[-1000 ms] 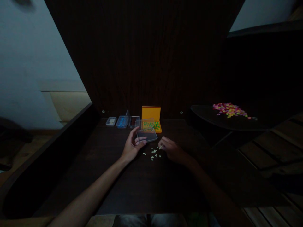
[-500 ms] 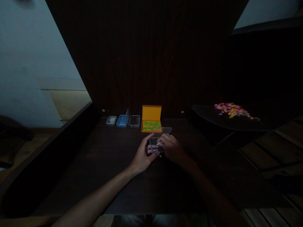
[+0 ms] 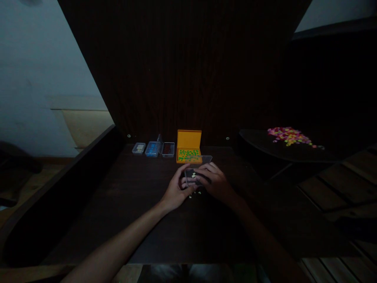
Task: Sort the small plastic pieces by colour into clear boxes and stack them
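My left hand (image 3: 176,190) is closed around the left side of a small clear plastic box (image 3: 186,173) with its lid open, thumb along the near edge and fingers beneath. Inside lie several pale yellow bits (image 3: 193,175). Over the box's right part reaches my right hand (image 3: 216,181), fingers stretched and apart, with nothing visible held in them. Its fingers hide that part of the box. More pale bits (image 3: 199,192) lie on the dark tabletop just below the box. The clear lid (image 3: 206,158) sticks out behind my right fingers.
An open orange case (image 3: 189,138) with green pieces stands behind the box. Left of it are clear boxes with dark red (image 3: 168,149), blue (image 3: 152,149) and whitish contents (image 3: 139,147). A pile of colourful bits (image 3: 290,136) lies on the right-hand shelf (image 3: 256,143).
My right fingers have loosened from their pinch and spread over the box. Several pale bits now show in the box, and more are visible on the tabletop below.
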Motion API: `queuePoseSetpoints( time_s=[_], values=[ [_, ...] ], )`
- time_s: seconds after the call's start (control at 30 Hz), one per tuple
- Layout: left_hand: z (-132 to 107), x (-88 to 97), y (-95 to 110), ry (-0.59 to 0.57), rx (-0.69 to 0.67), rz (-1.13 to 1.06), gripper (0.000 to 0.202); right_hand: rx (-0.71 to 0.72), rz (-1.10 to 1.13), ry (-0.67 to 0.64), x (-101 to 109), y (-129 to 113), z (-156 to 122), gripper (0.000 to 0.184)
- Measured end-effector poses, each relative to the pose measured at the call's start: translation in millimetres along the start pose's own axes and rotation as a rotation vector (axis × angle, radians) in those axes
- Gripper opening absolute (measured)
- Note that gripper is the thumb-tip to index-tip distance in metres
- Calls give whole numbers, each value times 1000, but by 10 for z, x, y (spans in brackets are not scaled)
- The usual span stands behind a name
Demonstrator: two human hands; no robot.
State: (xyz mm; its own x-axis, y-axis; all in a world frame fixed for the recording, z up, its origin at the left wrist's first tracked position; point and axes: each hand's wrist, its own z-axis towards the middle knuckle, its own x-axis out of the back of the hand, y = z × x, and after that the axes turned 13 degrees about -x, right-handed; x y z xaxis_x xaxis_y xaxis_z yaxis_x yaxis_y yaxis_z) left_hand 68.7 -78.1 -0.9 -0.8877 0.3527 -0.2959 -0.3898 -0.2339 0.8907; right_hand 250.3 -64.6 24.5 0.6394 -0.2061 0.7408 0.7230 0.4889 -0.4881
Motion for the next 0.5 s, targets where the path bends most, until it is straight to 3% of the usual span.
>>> queuePoseSetpoints(
  time_s=[0.1,0.17,0.3,0.4,0.5],
  values=[
    [83,170,25,61,-25,62,77,-3,52,125,45,-63,3,21],
    [143,303,47,119,-62,109,74,-3,76,131,74,-68,-5,21],
    [227,500,90,205,-95,200,73,-11,95,-170,107,19,-54,23],
    [247,541,104,216,-102,239,71,-44,41,-427,86,108,-99,50],
    [240,520,101,201,-104,223,72,-77,-35,-547,29,150,-125,56]
  ],
)
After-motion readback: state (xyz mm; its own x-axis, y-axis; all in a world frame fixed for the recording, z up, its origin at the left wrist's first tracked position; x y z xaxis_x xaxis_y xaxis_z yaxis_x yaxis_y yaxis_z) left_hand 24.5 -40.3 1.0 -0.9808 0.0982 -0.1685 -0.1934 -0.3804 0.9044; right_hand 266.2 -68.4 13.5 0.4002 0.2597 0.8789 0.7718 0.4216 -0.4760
